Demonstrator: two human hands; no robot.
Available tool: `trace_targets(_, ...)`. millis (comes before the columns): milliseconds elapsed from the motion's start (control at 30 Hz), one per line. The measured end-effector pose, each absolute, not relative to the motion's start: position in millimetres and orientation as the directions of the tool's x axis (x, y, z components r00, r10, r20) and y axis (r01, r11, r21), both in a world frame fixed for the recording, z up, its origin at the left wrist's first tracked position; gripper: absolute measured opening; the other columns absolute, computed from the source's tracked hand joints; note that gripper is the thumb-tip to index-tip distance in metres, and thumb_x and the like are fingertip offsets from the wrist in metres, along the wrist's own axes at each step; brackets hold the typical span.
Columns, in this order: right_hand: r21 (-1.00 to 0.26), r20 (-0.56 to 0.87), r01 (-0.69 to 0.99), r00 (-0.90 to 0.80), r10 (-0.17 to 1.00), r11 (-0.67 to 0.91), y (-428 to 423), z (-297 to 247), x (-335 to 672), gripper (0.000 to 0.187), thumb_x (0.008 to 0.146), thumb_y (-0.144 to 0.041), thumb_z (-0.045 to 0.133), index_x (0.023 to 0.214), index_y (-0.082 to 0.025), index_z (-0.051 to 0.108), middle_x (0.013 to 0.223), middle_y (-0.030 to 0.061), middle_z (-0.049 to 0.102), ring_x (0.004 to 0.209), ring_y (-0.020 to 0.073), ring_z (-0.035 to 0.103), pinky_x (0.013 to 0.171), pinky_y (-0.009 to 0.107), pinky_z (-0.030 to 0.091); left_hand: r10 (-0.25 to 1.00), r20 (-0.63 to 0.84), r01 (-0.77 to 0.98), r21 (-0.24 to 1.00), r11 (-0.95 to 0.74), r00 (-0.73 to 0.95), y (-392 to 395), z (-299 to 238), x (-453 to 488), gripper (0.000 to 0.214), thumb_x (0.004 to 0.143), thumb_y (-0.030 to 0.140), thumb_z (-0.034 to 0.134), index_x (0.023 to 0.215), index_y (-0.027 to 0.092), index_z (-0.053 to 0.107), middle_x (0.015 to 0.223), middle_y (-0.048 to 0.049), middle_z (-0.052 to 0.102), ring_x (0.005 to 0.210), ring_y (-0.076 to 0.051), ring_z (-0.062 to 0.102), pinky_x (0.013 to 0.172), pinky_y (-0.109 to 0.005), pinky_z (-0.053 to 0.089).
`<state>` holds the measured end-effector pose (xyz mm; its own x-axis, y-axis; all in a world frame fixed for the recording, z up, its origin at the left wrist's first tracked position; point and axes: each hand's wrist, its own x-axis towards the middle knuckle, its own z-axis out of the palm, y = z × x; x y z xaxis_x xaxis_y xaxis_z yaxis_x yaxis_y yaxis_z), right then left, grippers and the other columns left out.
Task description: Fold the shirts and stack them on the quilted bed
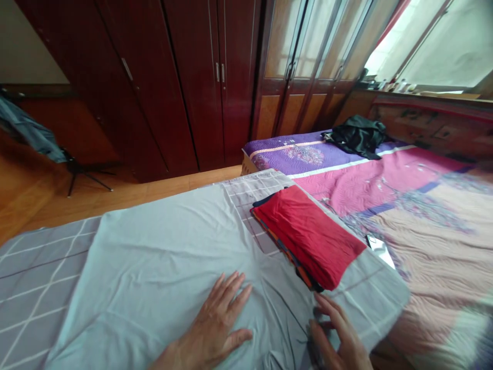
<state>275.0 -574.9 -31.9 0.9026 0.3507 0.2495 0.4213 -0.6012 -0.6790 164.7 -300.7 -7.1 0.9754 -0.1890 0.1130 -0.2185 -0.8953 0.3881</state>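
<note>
A light grey-green garment (165,257), probably a shirt, lies spread over a grey checked cloth, with wrinkles running across its near part. My left hand (219,318) rests flat on it, palm down and fingers stretched. At the garment's right side is my right hand (339,334), its fingers apart and slightly bent, close to the cloth; no held thing shows between them. Just beyond its fingertips sits a stack of folded clothes (308,236), red on top with dark and orange layers below.
The grey checked cloth (34,277) covers the surface under the garment. To the right is a bed (423,226) with a phone (380,251) and a black garment (358,136) on it. Dark red wardrobes (200,87) line the back. A black tripod (88,174) stands on the left.
</note>
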Motion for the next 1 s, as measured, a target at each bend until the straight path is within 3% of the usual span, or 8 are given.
trace_targets(167, -0.862, -0.201, -0.057, 0.95, 0.237, -0.503, -553, -4, 286, 0.048, 0.073, -0.05, 0.057, 0.105, -0.015, 0.06, 0.083, 0.0063, 0.066, 0.046, 0.0127, 0.053, 0.043, 0.028, 0.044, -0.158, 0.216, -0.243, 0.464, -0.852, 0.964, -295, -19, 165, 0.059, 0.091, 0.04, 0.049, 0.143, 0.024, 0.029, 0.143, -0.0107, 0.04, 0.135, -0.027, 0.033, 0.109, -0.051, 0.034)
trace_targets(333, -0.805, -0.53, -0.365, 0.797, 0.29, -0.468, -527, 8, 290, 0.053, 0.071, -0.057, 0.054, 0.102, -0.014, 0.056, 0.04, -0.0045, 0.049, 0.033, 0.0127, 0.046, 0.033, 0.021, 0.03, -0.067, 0.308, -0.243, 0.578, -0.779, 0.949, -292, -20, 163, 0.046, 0.091, 0.03, 0.05, 0.135, 0.02, 0.041, 0.131, -0.0103, 0.053, 0.125, -0.022, 0.045, 0.104, -0.039, 0.043)
trace_targets(433, -0.761, -0.606, -0.39, 0.714, 0.351, -0.519, -519, 9, 291, 0.044, 0.071, -0.061, 0.052, 0.079, -0.018, 0.054, 0.039, -0.0052, 0.046, 0.031, 0.0108, 0.042, 0.033, 0.02, 0.026, -0.003, 0.34, -0.233, 0.639, -0.733, 0.94, -291, -18, 165, 0.042, 0.089, 0.026, 0.051, 0.131, 0.021, 0.045, 0.124, -0.0093, 0.058, 0.118, -0.021, 0.052, 0.101, -0.037, 0.046)
trace_targets(567, -0.84, -0.409, -0.211, 0.851, 0.328, -0.5, -514, 14, 295, 0.038, 0.066, -0.052, 0.061, 0.057, -0.019, 0.043, 0.045, -0.007, 0.039, 0.04, 0.0064, 0.037, 0.04, 0.02, 0.026, 0.055, 0.344, -0.224, 0.715, -0.663, 0.937, -290, -15, 166, 0.04, 0.088, 0.021, 0.051, 0.128, 0.021, 0.047, 0.118, -0.0078, 0.061, 0.111, -0.019, 0.056, 0.096, -0.035, 0.048)
trace_targets(633, -0.869, -0.291, -0.12, 0.908, 0.301, -0.481, -510, 17, 296, 0.035, 0.067, -0.048, 0.061, 0.056, -0.019, 0.044, 0.049, -0.0064, 0.039, 0.046, 0.0067, 0.036, 0.044, 0.02, 0.027, 0.088, 0.321, -0.201, 0.76, -0.618, 0.943, -290, -13, 166, 0.039, 0.087, 0.021, 0.051, 0.126, 0.021, 0.049, 0.117, -0.0075, 0.061, 0.109, -0.019, 0.056, 0.095, -0.034, 0.048)
trace_targets(800, -0.862, -0.233, -0.027, 0.908, 0.349, -0.506, -487, 27, 288, 0.029, 0.077, -0.046, 0.052, 0.066, -0.02, 0.048, 0.053, -0.0042, 0.043, 0.046, 0.0105, 0.041, 0.043, 0.023, 0.031, 0.211, 0.229, -0.104, 0.871, -0.48, 0.95, -288, -8, 164, 0.035, 0.088, 0.026, 0.051, 0.122, 0.02, 0.052, 0.115, -0.007, 0.063, 0.109, -0.019, 0.057, 0.096, -0.033, 0.046)
trace_targets(900, -0.691, 0.083, 0.448, 0.829, 0.552, -0.568, -462, 38, 269, 0.017, 0.08, -0.033, 0.049, 0.075, -0.018, 0.056, 0.079, 0.0058, 0.062, 0.069, 0.018, 0.058, 0.061, 0.029, 0.047, 0.347, 0.163, -0.02, 0.924, -0.382, 0.923, -286, -7, 165, 0.032, 0.091, 0.032, 0.047, 0.12, 0.02, 0.054, 0.113, -0.0067, 0.064, 0.106, -0.019, 0.059, 0.094, -0.033, 0.046)
trace_targets(1000, -0.441, 0.192, 0.836, 0.445, 0.875, -0.328, -444, 47, 245, 0.03, 0.08, -0.021, 0.052, 0.109, -0.019, 0.058, 0.126, 0.0115, 0.055, 0.111, 0.0252, 0.054, 0.091, 0.037, 0.046, 0.457, 0.125, 0.028, 0.949, -0.313, 0.88, -283, -9, 166, 0.031, 0.092, 0.035, 0.044, 0.117, 0.019, 0.054, 0.111, -0.0071, 0.064, 0.103, -0.019, 0.06, 0.091, -0.033, 0.047)
